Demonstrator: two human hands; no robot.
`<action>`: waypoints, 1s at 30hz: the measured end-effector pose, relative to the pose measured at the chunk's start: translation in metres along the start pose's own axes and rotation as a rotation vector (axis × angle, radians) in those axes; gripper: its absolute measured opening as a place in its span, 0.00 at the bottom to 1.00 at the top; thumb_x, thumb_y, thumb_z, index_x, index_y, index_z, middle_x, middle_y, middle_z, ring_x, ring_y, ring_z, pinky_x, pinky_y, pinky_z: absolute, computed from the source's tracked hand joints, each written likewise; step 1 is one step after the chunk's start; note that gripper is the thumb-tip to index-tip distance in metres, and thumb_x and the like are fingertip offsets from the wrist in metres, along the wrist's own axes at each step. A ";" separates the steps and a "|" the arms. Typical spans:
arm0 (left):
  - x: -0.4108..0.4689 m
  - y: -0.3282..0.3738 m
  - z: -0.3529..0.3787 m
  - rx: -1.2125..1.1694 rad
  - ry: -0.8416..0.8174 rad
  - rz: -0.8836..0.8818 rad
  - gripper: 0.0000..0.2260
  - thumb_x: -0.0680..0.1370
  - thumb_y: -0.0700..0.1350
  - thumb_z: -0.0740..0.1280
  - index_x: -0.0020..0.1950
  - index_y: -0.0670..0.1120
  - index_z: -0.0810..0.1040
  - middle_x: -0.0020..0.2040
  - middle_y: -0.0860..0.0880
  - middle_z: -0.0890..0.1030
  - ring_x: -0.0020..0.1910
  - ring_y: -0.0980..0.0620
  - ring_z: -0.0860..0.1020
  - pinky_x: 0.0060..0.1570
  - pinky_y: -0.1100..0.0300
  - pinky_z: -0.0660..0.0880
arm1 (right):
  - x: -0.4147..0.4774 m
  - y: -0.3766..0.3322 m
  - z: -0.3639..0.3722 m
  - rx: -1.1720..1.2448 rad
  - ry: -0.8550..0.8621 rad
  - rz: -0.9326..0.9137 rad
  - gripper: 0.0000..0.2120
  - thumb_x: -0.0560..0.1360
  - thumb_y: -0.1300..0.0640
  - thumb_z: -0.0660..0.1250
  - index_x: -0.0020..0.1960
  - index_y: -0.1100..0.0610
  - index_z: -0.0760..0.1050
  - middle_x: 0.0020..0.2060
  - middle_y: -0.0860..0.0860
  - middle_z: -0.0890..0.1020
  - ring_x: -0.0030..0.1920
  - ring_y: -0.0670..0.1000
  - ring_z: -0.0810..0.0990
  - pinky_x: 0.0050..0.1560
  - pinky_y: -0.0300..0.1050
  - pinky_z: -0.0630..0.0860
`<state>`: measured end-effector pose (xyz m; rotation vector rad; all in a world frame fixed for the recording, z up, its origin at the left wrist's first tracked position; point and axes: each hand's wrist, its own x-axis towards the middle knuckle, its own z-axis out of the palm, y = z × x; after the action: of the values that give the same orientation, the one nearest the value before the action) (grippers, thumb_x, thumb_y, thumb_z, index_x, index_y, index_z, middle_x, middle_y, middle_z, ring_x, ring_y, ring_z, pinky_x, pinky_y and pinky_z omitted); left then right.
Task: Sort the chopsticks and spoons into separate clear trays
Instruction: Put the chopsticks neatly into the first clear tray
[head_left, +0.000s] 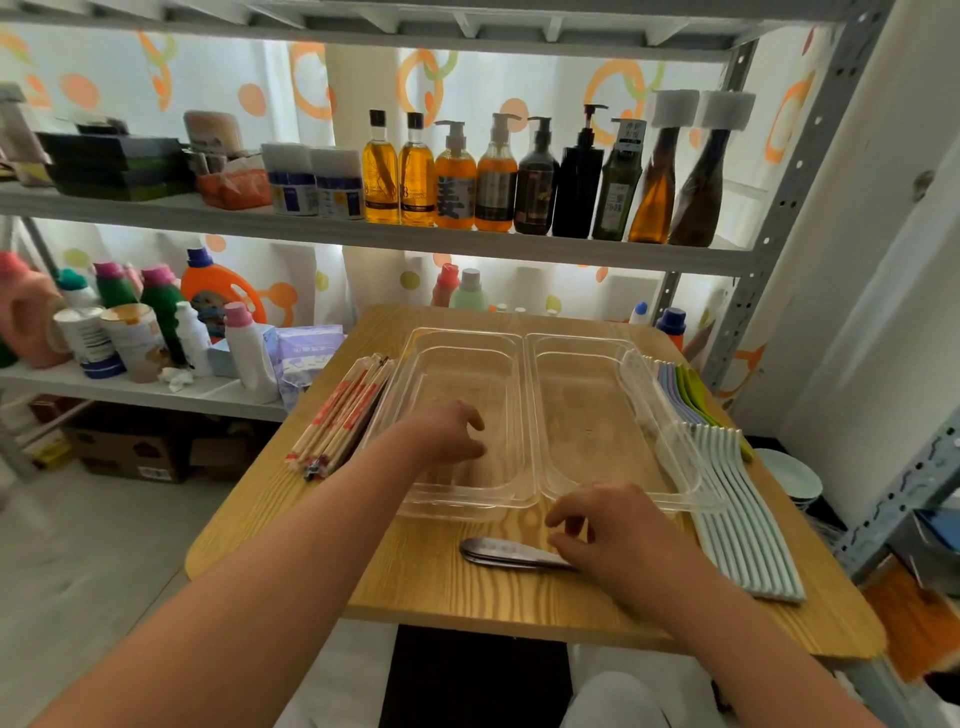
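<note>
Two clear trays stand side by side on the wooden table (415, 582): the left tray (511, 415) and the right tray (582, 343), both with nothing inside. A bundle of chopsticks (343, 410) in red-printed wrappers lies left of them. Metal spoons (501, 552) lie stacked in front of the trays. My left hand (449, 431) hovers over the left tray, fingers loosely curled, holding nothing. My right hand (613, 535) is at the handle end of the metal spoons, fingers loosely curled, thumb by the handles.
A third clear tray (657, 415) leans tilted on the right tray's edge. A row of white spoons (743, 519) and coloured ones (685, 389) lies along the table's right side. Shelves with bottles (493, 176) stand behind; a metal rack post (779, 218) rises on the right.
</note>
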<state>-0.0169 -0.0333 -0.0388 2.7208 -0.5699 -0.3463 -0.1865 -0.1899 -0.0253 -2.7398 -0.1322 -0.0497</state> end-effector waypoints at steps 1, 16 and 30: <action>0.000 -0.002 -0.003 -0.043 0.038 0.004 0.17 0.77 0.50 0.67 0.66 0.51 0.74 0.66 0.47 0.74 0.62 0.48 0.74 0.62 0.53 0.72 | 0.002 -0.004 -0.004 0.017 0.036 -0.018 0.09 0.75 0.52 0.66 0.55 0.47 0.79 0.41 0.41 0.76 0.38 0.37 0.73 0.37 0.27 0.67; -0.031 -0.063 -0.038 -0.347 0.686 -0.097 0.09 0.78 0.47 0.62 0.55 0.48 0.77 0.49 0.50 0.81 0.48 0.49 0.77 0.46 0.59 0.69 | 0.082 -0.059 -0.008 0.135 0.265 -0.202 0.06 0.72 0.57 0.69 0.47 0.54 0.83 0.38 0.47 0.82 0.36 0.40 0.76 0.38 0.27 0.70; -0.032 -0.143 -0.028 -0.349 0.386 -0.384 0.25 0.77 0.53 0.67 0.70 0.44 0.67 0.67 0.44 0.74 0.63 0.45 0.74 0.60 0.52 0.72 | 0.121 -0.096 0.025 0.200 0.314 -0.222 0.05 0.73 0.57 0.69 0.48 0.54 0.82 0.37 0.44 0.79 0.36 0.39 0.76 0.41 0.31 0.73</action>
<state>0.0126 0.1116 -0.0610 2.4460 0.1129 -0.0010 -0.0755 -0.0815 -0.0045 -2.4697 -0.3321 -0.4967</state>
